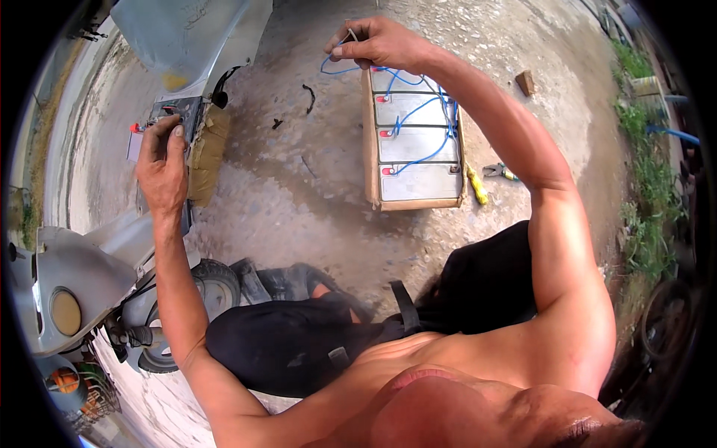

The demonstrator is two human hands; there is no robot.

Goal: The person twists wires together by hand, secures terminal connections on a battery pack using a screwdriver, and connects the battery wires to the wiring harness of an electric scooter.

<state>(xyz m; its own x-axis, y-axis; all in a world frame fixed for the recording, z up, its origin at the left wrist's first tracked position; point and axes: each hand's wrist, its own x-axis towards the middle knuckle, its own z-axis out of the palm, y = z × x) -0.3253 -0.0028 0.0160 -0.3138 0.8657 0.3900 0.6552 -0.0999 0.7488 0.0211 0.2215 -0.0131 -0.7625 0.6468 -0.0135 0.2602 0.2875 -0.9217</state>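
A thin blue insulated wire (340,69) is pinched between the fingertips of the right hand (377,43), whose grip is clenched on the wire's free end, just beyond the far end of a row of grey rectangular batteries (417,142). The batteries are packed side by side in a tan cardboard box (370,149) set on the bare concrete ground (299,201). From the grip, the wire is seen to run back towards the person, looping across the battery tops along the long axis of the row.

The left hand (160,160) is held well apart, to the left, with its fingers closed on a small dark metal bracket (175,112) at the open grey body of a scooter (82,276); what is grasped there cannot be made out exactly. The right hand is therefore much the nearer to the batteries.

A yellow-handled pair of pliers (489,175) lies on the ground just beside the box's right side.
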